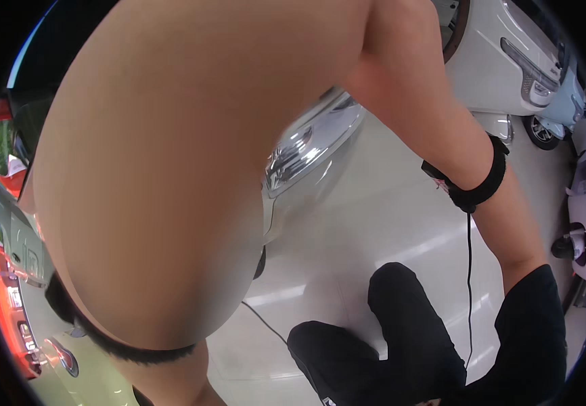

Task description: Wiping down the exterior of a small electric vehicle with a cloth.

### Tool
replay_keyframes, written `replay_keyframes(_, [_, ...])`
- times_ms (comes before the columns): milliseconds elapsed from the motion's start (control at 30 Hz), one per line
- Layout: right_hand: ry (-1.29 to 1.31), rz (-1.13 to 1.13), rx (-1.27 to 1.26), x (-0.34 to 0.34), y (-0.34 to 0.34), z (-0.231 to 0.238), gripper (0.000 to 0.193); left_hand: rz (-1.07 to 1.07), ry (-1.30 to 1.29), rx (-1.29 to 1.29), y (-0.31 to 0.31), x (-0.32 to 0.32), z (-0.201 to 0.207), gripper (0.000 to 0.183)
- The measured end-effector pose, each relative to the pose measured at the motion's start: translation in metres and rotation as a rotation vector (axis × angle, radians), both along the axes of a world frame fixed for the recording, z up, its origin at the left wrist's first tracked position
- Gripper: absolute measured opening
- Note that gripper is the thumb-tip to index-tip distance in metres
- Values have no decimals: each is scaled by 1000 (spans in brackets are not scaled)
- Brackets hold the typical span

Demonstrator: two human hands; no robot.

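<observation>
My left hand (pixel 158 162) is very close and badly blurred, filling most of the left and middle of the view. Its fingers cannot be made out. A black band (pixel 141 352) circles the wrist below it. From the lower right my right arm reaches up, and my right hand (pixel 401 47) meets the edge of the left one near the top; its fingers are hidden. A black strap with a small device (pixel 472 183) sits on the right wrist, and a thin black cable (pixel 469 284) hangs from it. Whether either hand holds anything is hidden.
A car headlight (pixel 306 149) shows just beyond my left hand. A white vehicle (pixel 486 64) stands at the upper right, a pale purple one (pixel 584 216) at the far right. A light green car body (pixel 90 375) is lower left. My dark-trousered legs (pixel 401 325) are over the glossy floor (pixel 374 203).
</observation>
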State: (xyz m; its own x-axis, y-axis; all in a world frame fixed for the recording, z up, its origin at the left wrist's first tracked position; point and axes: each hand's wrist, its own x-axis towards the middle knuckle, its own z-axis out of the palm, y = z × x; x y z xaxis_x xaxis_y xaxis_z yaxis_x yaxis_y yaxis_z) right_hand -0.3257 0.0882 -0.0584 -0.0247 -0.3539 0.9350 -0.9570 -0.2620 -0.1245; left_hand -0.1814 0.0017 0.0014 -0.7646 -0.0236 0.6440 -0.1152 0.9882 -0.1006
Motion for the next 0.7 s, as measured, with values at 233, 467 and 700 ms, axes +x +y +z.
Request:
replay_keyframes(233, [135,143,-156,45,0,-45,22,-65,85,-58,-8,55,-54,38])
replay_keyframes(467, [92,-6,-102,56,3,-54,35,27,105,28,17,67,-53,24])
replay_keyframes(700, [66,104,-134,61,7,-76,36,210,134,-92,37,70,-73,27])
